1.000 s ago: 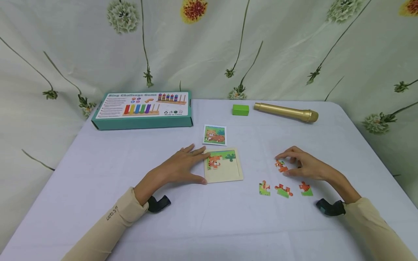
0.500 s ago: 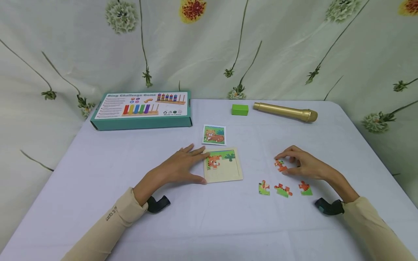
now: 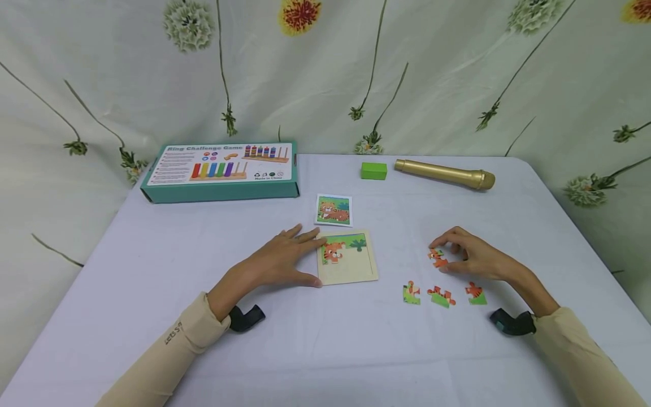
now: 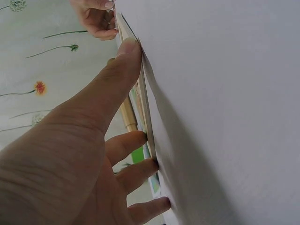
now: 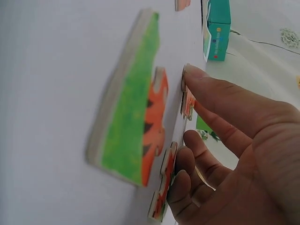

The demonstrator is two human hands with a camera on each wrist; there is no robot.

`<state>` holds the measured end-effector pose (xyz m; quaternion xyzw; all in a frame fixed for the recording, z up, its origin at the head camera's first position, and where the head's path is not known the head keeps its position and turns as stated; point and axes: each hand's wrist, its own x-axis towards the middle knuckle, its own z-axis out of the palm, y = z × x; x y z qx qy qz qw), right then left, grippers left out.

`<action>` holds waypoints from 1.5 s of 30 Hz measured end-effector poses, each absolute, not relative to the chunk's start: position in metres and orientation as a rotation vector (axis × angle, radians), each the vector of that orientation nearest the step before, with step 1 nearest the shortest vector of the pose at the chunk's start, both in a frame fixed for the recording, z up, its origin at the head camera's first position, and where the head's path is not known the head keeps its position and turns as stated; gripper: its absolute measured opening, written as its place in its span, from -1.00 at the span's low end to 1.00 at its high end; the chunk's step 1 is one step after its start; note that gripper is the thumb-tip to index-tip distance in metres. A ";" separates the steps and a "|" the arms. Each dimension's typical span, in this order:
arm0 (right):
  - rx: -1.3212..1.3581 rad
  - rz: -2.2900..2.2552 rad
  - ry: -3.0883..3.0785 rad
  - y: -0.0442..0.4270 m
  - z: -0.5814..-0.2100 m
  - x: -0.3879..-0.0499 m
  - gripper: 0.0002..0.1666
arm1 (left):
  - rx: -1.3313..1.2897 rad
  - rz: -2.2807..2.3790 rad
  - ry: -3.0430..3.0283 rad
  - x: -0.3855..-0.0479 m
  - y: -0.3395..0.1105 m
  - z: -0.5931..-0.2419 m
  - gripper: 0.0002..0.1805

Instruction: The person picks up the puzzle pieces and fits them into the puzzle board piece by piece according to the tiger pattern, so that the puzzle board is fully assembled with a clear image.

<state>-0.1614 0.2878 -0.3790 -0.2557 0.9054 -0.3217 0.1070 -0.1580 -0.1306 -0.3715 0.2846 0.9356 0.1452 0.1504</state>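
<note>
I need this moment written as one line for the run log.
left hand: touches puzzle board | right hand: pinches orange piece | puzzle board: partly filled | loose pieces: on tablecloth

The box (image 3: 221, 172) reads "Ring Challenge Game" and "Made in China"; the left sleeve (image 3: 170, 347), "LET'S".

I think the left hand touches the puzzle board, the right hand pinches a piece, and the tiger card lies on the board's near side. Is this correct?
The near side is wrong: the head view shows the tiger card beyond the far edge of the puzzle board. The left hand touches the board; the right hand pinches a piece.
</note>
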 end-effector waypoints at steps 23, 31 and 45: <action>-0.770 -1.039 2.661 0.289 -0.383 -0.163 -0.55 | 0.805 0.431 2.682 -0.157 -0.131 -0.371 0.02; -0.690 -1.126 2.634 0.291 -0.384 -0.165 -0.62 | 0.801 0.431 2.680 -0.157 -0.131 -0.370 0.03; -0.588 -1.157 2.629 0.292 -0.380 -0.164 -0.70 | 0.809 0.431 2.678 -0.158 -0.131 -0.370 0.02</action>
